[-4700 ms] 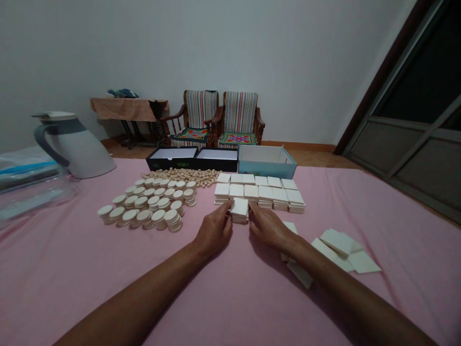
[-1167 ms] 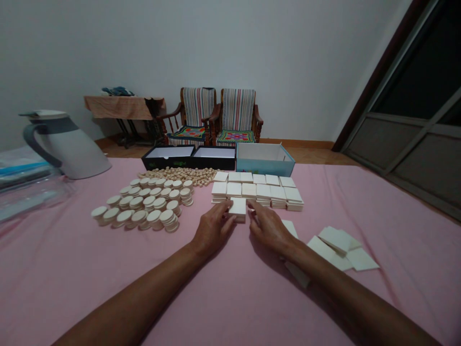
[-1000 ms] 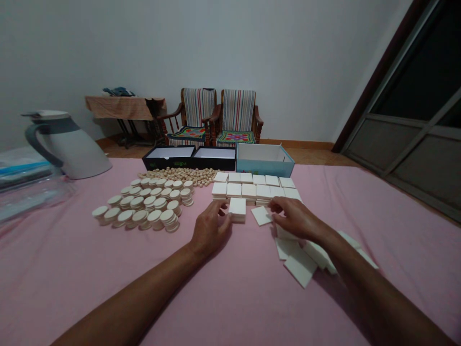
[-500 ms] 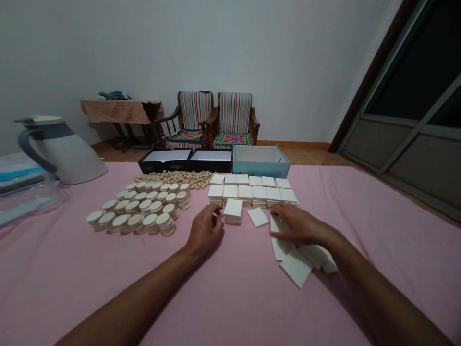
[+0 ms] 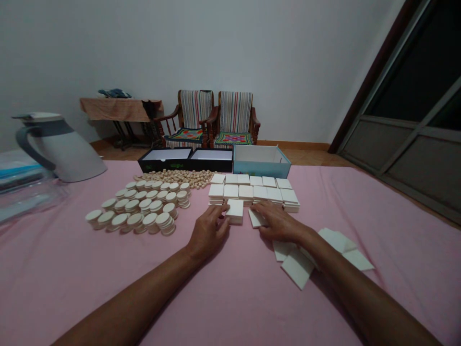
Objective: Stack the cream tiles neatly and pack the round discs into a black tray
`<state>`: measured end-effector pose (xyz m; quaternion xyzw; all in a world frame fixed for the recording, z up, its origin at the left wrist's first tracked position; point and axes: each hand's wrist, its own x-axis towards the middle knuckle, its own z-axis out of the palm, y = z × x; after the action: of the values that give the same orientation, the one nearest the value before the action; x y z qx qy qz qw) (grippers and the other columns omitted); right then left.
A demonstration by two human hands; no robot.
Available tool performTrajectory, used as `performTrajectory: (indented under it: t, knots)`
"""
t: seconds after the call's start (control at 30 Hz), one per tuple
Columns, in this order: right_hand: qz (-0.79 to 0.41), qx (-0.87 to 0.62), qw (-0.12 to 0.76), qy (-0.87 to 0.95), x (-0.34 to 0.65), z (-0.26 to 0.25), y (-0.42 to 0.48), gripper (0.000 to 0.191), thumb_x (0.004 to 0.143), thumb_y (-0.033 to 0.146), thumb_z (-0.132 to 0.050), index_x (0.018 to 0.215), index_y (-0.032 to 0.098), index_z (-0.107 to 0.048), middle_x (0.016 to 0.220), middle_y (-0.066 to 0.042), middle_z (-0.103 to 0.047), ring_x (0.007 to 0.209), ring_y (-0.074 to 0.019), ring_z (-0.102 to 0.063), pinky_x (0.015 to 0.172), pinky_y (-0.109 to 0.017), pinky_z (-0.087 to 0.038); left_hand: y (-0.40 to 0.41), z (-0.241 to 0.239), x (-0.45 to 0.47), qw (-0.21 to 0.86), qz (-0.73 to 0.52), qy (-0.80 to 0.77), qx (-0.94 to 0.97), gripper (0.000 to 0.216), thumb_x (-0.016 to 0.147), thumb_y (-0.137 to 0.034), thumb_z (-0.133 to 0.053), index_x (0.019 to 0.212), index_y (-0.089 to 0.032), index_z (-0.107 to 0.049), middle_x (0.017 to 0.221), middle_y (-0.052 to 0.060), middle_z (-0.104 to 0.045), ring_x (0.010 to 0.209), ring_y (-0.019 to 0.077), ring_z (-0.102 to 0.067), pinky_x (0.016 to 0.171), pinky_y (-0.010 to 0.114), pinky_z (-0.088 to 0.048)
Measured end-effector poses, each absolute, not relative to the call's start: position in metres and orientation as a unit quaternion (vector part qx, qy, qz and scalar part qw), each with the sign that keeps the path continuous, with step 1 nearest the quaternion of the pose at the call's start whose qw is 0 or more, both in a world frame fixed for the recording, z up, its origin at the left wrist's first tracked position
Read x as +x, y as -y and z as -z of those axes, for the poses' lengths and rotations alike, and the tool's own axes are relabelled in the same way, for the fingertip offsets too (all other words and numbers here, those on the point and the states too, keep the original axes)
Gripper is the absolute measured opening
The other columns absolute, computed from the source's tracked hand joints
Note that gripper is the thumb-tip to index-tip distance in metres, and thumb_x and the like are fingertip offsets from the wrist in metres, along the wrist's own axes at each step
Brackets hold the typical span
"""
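Note:
My left hand (image 5: 210,231) is curled against the left side of a small stack of white square tiles (image 5: 235,211), thumb and fingers at its edge. To the right of that stack, my right hand (image 5: 278,222) is closed over a single white square tile (image 5: 256,219) lying on the cloth; its fingers cover part of it. Behind both hands stand neat rows of stacked square tiles (image 5: 246,192). Loose square tiles (image 5: 298,269) lie overlapped beneath and around my right forearm.
Stacked round discs (image 5: 135,221) stand in rows on the left, with small wooden beads (image 5: 180,178) heaped behind. Black box trays (image 5: 185,163) and a light blue box (image 5: 261,166) line the far edge. A grey jug (image 5: 72,151) and clear plastic packaging (image 5: 29,192) sit at far left.
My right hand has moved left from the loose tiles onto the single tile, uncovering more tiles behind it. My left hand has shifted slightly right, against the small stack.

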<state>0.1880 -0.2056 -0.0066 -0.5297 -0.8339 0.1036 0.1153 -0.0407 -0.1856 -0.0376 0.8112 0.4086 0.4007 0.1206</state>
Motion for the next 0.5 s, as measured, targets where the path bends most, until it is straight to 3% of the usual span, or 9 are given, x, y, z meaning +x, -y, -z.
performTrajectory:
  t: [0.23, 0.5]
  knots:
    - [-0.108, -0.569, 0.086, 0.810, 0.1907, 0.0055, 0.2029, 0.055, 0.064, 0.021, -0.065, 0.117, 0.015, -0.052, 0.118, -0.014, -0.051, 0.107, -0.0282, -0.044, 0.087, -0.039, -0.035, 0.1859, 0.0359, -0.0407, 0.155, -0.404, -0.440, 0.786, 0.039, 0.077, -0.009, -0.050, 0.114, -0.019, -0.051, 0.096, 0.004, -0.063, 0.073, 0.0135, -0.060, 0.066, 0.026, -0.050]
    - [-0.096, -0.584, 0.120, 0.797, 0.1839, 0.0096, 0.2057, 0.048, 0.066, 0.025, -0.064, 0.111, 0.013, -0.052, 0.113, -0.014, -0.052, 0.104, -0.0265, -0.044, 0.088, -0.039, -0.035, 0.1761, 0.0352, -0.0462, 0.114, -0.347, -0.532, 0.764, 0.030, 0.067, -0.001, -0.046, 0.091, -0.016, -0.055, 0.090, 0.006, -0.064, 0.084, 0.0195, -0.061, 0.076, 0.033, -0.048]
